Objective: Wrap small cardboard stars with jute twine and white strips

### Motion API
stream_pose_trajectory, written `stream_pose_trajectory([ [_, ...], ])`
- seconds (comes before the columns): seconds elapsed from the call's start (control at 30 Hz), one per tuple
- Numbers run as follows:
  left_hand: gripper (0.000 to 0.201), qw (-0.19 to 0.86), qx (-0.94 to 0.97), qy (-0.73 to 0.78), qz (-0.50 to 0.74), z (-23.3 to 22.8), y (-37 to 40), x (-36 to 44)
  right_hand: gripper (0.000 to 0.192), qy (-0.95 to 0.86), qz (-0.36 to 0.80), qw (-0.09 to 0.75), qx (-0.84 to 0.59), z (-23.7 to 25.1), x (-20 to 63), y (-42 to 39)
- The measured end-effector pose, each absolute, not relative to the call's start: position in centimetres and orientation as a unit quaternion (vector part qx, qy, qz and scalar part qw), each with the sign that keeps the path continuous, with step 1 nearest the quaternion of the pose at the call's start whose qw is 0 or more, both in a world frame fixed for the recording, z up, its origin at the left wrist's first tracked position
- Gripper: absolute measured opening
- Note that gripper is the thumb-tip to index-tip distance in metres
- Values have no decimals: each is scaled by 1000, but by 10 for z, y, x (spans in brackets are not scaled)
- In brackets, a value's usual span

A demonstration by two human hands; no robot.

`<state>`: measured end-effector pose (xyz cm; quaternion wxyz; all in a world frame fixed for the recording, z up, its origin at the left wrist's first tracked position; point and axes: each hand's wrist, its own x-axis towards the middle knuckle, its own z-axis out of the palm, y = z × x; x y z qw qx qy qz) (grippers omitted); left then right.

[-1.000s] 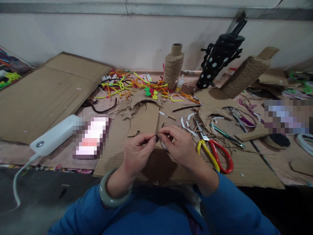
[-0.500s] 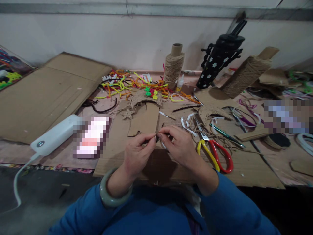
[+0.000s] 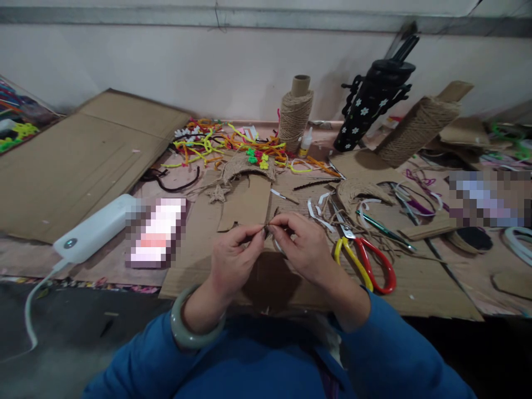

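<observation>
My left hand point(image 3: 235, 254) and my right hand point(image 3: 302, 246) meet fingertip to fingertip above the cardboard. Both pinch a small dark brown strand point(image 3: 276, 211), whose short end sticks up by the right fingers. The fingertips hide most of it, and I cannot tell if it is a pipe cleaner. Just beyond lie a plain cardboard piece point(image 3: 245, 205), a twine-wrapped star point(image 3: 218, 193) and a twine-wrapped crescent point(image 3: 236, 166) with small green and yellow flowers. Right of my right hand are scissors point(image 3: 366, 260) with one red and one yellow handle.
Twine spools point(image 3: 296, 119) and a black flowered holder point(image 3: 366, 105) stand at the back. Coloured pipe cleaners point(image 3: 203, 143) lie heaped there. A phone point(image 3: 155, 233) and a white power bank point(image 3: 95, 228) are at left. A second twine crescent point(image 3: 353, 191) and a teal pen-like tool point(image 3: 384, 229) lie at right.
The fingers have shifted only very slightly around the dark strand. Both hands keep their pinch in the same place.
</observation>
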<state>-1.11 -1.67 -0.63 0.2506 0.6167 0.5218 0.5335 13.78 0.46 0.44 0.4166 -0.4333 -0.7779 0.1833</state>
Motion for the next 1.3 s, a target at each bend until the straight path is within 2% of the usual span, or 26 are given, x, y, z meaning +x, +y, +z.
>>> stream_pose_trajectory([
  [0.23,11,159,662,510,525,-6,-18,-9,11,-771,190,424,-436,5,135,4],
  [0.4,12,148,673,503,522,-6,-19,-7,11,-763,211,426,-439,9,135,3],
  [0.63,11,222,621,516,546,-4,-19,-4,10,-746,228,442,-443,12,134,0],
  [1.3,11,371,512,512,581,-10,-16,-4,14,-765,132,466,-424,7,131,0],
])
